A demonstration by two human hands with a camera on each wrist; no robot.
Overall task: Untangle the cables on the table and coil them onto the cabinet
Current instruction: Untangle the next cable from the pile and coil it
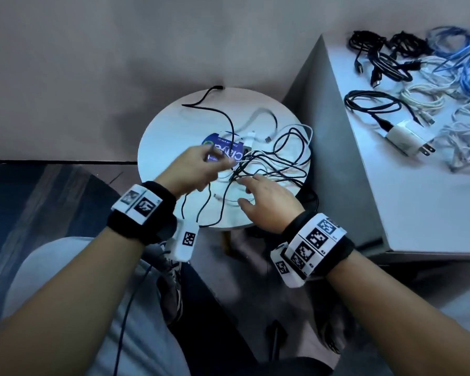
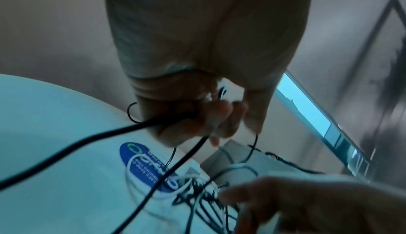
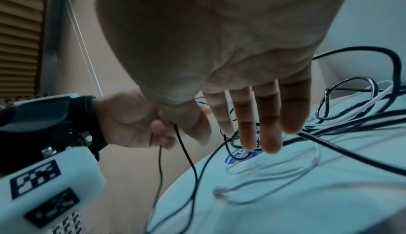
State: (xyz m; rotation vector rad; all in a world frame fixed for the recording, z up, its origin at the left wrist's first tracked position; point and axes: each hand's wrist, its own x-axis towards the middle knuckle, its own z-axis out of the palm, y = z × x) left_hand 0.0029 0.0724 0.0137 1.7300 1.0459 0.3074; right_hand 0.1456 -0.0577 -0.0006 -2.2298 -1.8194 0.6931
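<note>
Lower frame, two forearms reach in: left hand (image 1: 198, 165) pinches a black cable (image 1: 201, 210), right hand (image 1: 266, 202) hovers spread over the tangle (image 1: 272, 164) on the round table (image 1: 158, 137) at centre. Untangling step; next, draw that strand free toward the cabinet (image 1: 407, 202), right

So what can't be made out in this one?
- Head view: which strands cross in the tangle; too thin, partly under the right hand.
- Left wrist view: how many cables the left hand grips; fingers cover them.
- Head view: coiled cables on the cabinet; blurred, cut off.
</note>
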